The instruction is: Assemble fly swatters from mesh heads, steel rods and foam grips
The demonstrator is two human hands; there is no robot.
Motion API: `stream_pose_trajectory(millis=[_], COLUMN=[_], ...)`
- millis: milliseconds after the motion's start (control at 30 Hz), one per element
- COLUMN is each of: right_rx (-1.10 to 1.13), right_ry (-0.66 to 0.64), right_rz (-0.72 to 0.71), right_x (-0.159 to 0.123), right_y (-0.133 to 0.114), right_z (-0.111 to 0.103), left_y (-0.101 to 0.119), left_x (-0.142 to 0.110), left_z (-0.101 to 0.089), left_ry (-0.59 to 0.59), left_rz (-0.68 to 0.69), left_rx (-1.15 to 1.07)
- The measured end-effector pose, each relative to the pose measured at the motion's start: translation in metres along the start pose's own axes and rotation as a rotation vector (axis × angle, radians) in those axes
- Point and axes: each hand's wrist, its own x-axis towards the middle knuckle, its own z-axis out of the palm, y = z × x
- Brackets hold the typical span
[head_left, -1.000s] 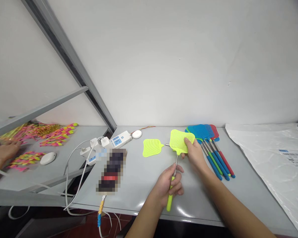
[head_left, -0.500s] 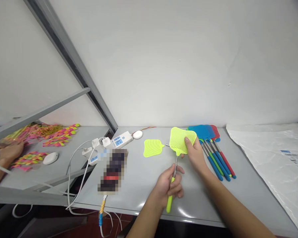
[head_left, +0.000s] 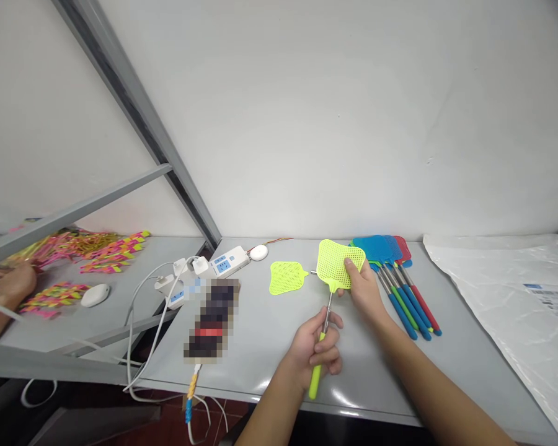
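Note:
A yellow-green fly swatter (head_left: pixel 339 263) is held upright-tilted over the table in both hands. My left hand (head_left: pixel 314 347) is closed around its metal rod and green grip, the grip's end sticking out below. My right hand (head_left: pixel 365 288) pinches the mesh head at its right edge, thumb on top. Just left of that head lies another yellow-green fly swatter head (head_left: pixel 288 277); a short bit of its metal rod shows, the rest is hidden. Right of my right hand, several fly swatters with blue, green and red grips (head_left: pixel 411 310) lie in an overlapping pile.
A white plastic mailing bag (head_left: pixel 497 291) covers the table's right side. To the left are a power strip (head_left: pixel 230 261), white cables, a white round gadget (head_left: pixel 259 252) and a blurred-out phone (head_left: pixel 211 322). Beyond the metal frame, another person's hand (head_left: pixel 16 282) touches colourful woven strips (head_left: pixel 58 297).
My hands and the fly swatter have barely moved, with its head a touch further left. The other person's hand at far left has shifted slightly left.

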Motion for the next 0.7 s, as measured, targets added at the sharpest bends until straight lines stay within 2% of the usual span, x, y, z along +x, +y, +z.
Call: stream_pose_trajectory(millis=[167,433,567,700], right_rx=[-0.004,-0.004,-0.017,0.016], right_ry=[0.030,0.037,0.016,-0.058], right_rz=[0.007,0.032,0.006,0.021], right_x=[-0.001,-0.001,0.000,0.001], right_y=[0.004,0.006,0.000,-0.005], right_z=[0.001,0.000,-0.002,-0.003], left_y=[0.000,-0.001,0.001,0.003], left_x=[0.001,0.000,-0.001,-0.002], left_z=[0.001,0.009,0.009,0.005], left_ry=[0.010,0.137,0.111,0.022], left_rz=[0.007,0.050,0.046,0.011], left_rx=[0.002,0.076,0.068,0.012])
